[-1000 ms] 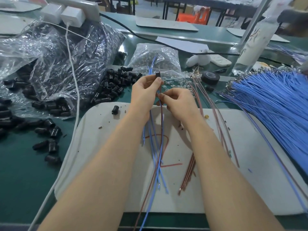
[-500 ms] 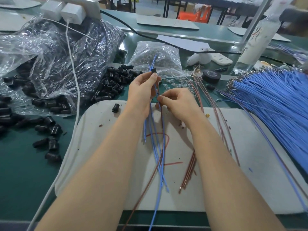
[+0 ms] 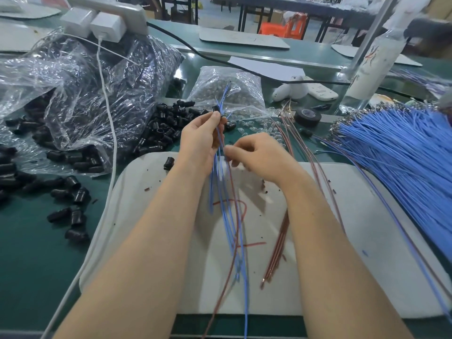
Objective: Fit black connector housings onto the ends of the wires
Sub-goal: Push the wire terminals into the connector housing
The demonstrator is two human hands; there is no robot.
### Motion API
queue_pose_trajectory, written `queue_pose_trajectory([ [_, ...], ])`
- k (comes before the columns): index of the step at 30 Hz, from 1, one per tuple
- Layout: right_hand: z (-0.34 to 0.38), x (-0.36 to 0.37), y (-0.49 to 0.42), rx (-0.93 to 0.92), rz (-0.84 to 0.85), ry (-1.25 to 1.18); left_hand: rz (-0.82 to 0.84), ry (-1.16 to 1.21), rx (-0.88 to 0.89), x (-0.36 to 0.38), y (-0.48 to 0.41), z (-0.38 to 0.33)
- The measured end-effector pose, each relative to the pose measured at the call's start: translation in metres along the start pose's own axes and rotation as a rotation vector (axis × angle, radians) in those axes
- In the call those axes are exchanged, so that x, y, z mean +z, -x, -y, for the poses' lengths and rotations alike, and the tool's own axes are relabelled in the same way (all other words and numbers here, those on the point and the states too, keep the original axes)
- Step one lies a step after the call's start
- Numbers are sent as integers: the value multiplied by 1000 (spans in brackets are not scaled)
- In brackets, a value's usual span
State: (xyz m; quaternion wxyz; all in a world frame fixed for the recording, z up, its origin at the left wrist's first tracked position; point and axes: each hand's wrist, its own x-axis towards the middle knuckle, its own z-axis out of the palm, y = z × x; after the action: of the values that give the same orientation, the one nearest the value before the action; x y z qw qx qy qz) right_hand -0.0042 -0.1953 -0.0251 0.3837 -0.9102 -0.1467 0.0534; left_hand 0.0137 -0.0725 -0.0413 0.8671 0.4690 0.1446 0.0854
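The green surface (image 3: 29,265) carries a white mat (image 3: 354,241) whose near edge lies just inside the surface's front edge. Bare mat lies open to the right of the arms. At left, a big clear bag (image 3: 85,106) spills black housings (image 3: 166,128) toward the mat's far corner. A blue bundle (image 3: 403,155) fans over the mat's right edge. A smaller bag (image 3: 230,94) holds clear bits. Red marks on a bottle (image 3: 374,59) are unreadable. Above the mat, the left hand (image 3: 200,140) pinches several wires (image 3: 220,192) and one housing (image 3: 216,109) at their top. The right hand (image 3: 259,155), curled, pinches a wire just below.
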Motion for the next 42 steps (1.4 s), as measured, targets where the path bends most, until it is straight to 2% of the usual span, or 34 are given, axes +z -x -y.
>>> queue_pose_trajectory([
  [3, -15, -12, -7, 108, -348, 119, 12, -124, 84, 0, 1, 2],
  [5, -20, -15, -12, 182, -493, 161, 33, -278, 185, 1, 3, 4],
  [10, -22, -6, -28, 204, -461, 229, 83, -613, 438, 2, 5, 12],
  [17, -20, 11, -41, 236, -410, 384, 189, -619, 482, 3, 7, 17],
  [23, -21, 23, -50, 259, -423, 508, 205, -624, 500, 4, 8, 17],
  [27, -18, 19, -47, 205, -470, 333, 211, -619, 506, 4, 8, 16],
  [30, -12, 5, -37, 60, -547, -26, 218, -626, 507, 3, 8, 15],
  [32, -9, -4, -29, -37, -575, -176, 224, -633, 492, 4, 8, 15],
  [38, -13, -2, -18, -126, -484, -342, 247, -659, 497, 7, 13, 14],
  [42, -22, 2, -17, -82, -437, -446, 241, -728, 506, 7, 15, 15],
])
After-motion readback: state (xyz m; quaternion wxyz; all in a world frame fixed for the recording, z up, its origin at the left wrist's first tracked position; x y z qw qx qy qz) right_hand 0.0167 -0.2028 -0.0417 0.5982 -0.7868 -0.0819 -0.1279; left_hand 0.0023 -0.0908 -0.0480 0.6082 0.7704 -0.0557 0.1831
